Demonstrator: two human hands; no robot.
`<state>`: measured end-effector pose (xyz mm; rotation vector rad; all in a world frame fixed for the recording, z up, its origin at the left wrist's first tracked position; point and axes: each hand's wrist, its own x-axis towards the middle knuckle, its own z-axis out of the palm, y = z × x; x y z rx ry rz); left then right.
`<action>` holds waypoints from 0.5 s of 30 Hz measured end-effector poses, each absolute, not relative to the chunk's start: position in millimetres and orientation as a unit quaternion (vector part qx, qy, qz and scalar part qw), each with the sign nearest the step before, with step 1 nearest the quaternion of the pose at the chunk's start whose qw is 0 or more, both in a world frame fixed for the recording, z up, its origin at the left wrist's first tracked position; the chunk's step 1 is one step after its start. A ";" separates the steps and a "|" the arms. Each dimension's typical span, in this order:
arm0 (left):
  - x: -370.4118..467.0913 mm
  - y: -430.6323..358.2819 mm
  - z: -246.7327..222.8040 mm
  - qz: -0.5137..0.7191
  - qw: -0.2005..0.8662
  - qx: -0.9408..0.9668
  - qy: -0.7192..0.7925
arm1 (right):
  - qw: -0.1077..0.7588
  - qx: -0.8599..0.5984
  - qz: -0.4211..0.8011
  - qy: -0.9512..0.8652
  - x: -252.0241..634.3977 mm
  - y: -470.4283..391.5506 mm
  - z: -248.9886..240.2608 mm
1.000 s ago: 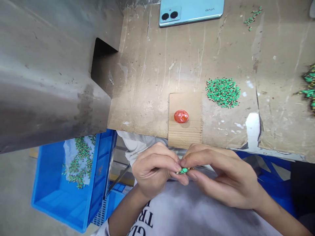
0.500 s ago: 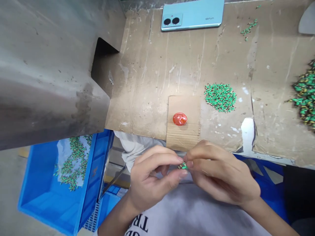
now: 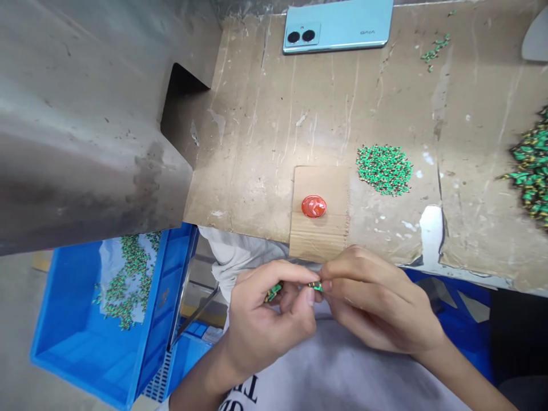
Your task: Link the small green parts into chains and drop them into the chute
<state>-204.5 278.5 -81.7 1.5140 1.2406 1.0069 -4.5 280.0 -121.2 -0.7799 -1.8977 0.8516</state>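
My left hand [image 3: 274,319] and my right hand [image 3: 381,299] meet at the fingertips in front of my body, just below the table edge. Between them is a small green part with dark and yellow bands [image 3: 315,286], pinched from both sides. More green-and-yellow pieces [image 3: 273,292] show inside the curled fingers of my left hand. Above the hands, a small red oval cup [image 3: 314,206] with shiny red contents sits on a cardboard square [image 3: 319,237]. To its right lies a heap of small green parts [image 3: 384,170].
A larger pile of green-and-yellow pieces [image 3: 533,168] is at the right edge. A light blue phone [image 3: 338,25] lies at the back of the cardboard-covered table [image 3: 248,154]. Metal sheeting [image 3: 85,125] fills the left, above a blue bin [image 3: 85,354] containing similar parts.
My left thumb has drawn down and back, so the banded part shows more clearly between the fingertips. Pieces inside the left hand have come into view.
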 end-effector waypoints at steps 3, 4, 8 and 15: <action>-203.6 279.0 -80.7 0.402 0.472 0.604 0.501 | 0.434 -0.313 0.349 -0.770 -3.3 279.3 -121.6; -203.5 279.4 -80.4 0.399 0.475 0.603 0.502 | 0.433 -0.316 0.346 -0.770 -3.0 278.9 -121.6; -202.8 281.1 -79.1 0.394 0.470 0.600 0.514 | 0.441 -0.330 0.320 -0.771 -4.1 278.0 -122.3; -199.2 280.3 -81.6 0.399 0.457 0.593 0.529 | 0.439 -0.336 0.292 -0.780 -7.4 280.2 -121.7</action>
